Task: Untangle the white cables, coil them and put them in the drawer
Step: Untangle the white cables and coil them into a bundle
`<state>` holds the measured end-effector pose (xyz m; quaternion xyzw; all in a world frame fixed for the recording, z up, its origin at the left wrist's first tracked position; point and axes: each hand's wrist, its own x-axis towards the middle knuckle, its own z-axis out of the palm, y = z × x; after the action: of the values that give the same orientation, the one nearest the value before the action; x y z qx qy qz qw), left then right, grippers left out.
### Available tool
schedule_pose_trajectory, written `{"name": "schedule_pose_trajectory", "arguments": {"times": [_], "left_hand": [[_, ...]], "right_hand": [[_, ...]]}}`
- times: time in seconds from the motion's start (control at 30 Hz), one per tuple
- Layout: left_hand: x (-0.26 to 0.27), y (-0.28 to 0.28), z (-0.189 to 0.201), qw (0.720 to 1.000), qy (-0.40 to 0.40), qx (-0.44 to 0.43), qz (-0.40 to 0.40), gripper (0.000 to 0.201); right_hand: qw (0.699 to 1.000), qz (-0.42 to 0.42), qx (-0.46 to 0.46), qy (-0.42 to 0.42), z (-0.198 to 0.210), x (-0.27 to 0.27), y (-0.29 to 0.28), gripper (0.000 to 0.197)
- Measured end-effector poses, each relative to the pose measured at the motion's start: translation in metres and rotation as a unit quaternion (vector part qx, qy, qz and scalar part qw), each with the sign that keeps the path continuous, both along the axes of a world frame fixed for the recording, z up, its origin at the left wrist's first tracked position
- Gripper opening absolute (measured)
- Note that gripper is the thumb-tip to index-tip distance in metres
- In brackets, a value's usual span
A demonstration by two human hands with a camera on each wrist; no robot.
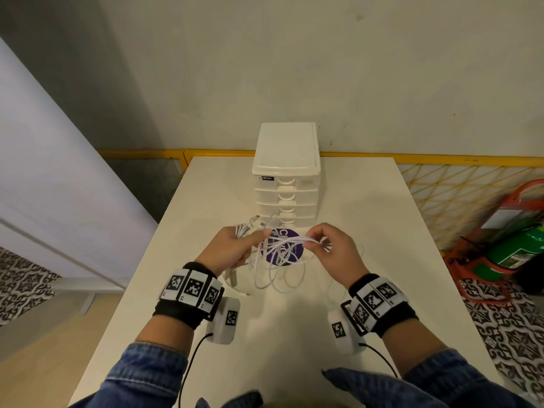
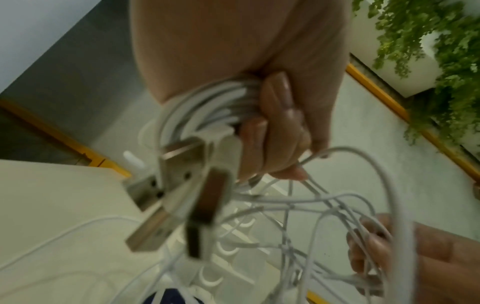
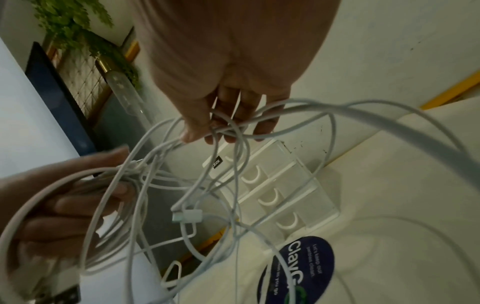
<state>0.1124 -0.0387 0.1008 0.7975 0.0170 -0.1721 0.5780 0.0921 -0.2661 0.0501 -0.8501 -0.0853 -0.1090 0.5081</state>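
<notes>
A tangle of white cables [image 1: 282, 254] hangs between my two hands above the white table [image 1: 294, 319]. My left hand [image 1: 235, 248] grips a bunch of strands in its curled fingers [image 2: 275, 123], with several metal USB plugs [image 2: 187, 185] dangling below it. My right hand [image 1: 326, 245] pinches several strands [image 3: 233, 127] between thumb and fingertips. Loose loops [image 1: 279, 278] trail down onto the table. The white drawer unit [image 1: 287, 178] stands just beyond the hands, all its drawers closed.
A round dark-blue sticker [image 1: 284, 245] lies on the table under the cables. A yellow wire fence [image 1: 441, 201] runs behind the table. A green and red extinguisher [image 1: 512, 245] stands on the floor at the right.
</notes>
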Motion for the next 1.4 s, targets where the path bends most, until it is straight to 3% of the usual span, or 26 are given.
{"name": "schedule_pose_trajectory", "arguments": {"times": [0.07,0.17,0.27,0.4,0.57,0.7,0.8,1.0,1.23,1.33,1.4], "left_hand": [[-0.003,-0.002,-0.002,1.000,0.004,0.015,-0.014,0.041],[-0.005,-0.005,-0.007,1.000,-0.006,0.026,-0.010,0.028],[-0.007,-0.011,-0.009,1.000,-0.015,-0.016,0.001,0.032],[-0.008,-0.018,-0.006,0.999,-0.046,0.005,0.008,0.043],[-0.001,-0.011,-0.010,0.995,-0.059,0.010,0.079,0.028],[0.004,0.000,-0.007,0.983,-0.065,-0.037,0.166,0.023],[0.006,0.011,-0.008,0.976,-0.067,-0.025,0.205,0.026],[0.009,0.026,-0.007,0.969,-0.087,0.015,0.231,0.026],[0.010,0.027,-0.008,0.959,-0.125,0.041,0.250,0.029],[0.009,0.024,-0.008,0.963,-0.134,0.043,0.230,0.030],[0.010,0.019,-0.006,0.969,-0.141,0.052,0.196,0.032]], "right_hand": [[1.000,0.013,0.023,0.010,0.006,0.000,0.005,0.015],[0.992,0.077,0.066,0.070,0.015,-0.003,0.010,0.022],[0.991,0.053,0.042,0.116,0.020,0.000,0.017,0.023],[0.987,0.029,-0.122,0.096,0.016,0.006,0.022,0.019],[0.997,0.059,-0.027,0.032,0.009,0.001,0.017,0.015],[0.997,0.064,0.027,-0.032,0.006,-0.002,0.009,0.015],[0.996,0.016,0.082,-0.044,0.004,-0.003,-0.001,0.018],[0.977,-0.129,0.138,0.100,-0.015,0.004,-0.026,0.018],[0.923,-0.244,0.241,0.175,-0.027,0.002,-0.041,0.022],[0.933,-0.239,0.193,0.188,-0.034,0.002,-0.043,0.023],[0.965,-0.167,0.070,0.191,-0.037,0.000,-0.042,0.030]]}}
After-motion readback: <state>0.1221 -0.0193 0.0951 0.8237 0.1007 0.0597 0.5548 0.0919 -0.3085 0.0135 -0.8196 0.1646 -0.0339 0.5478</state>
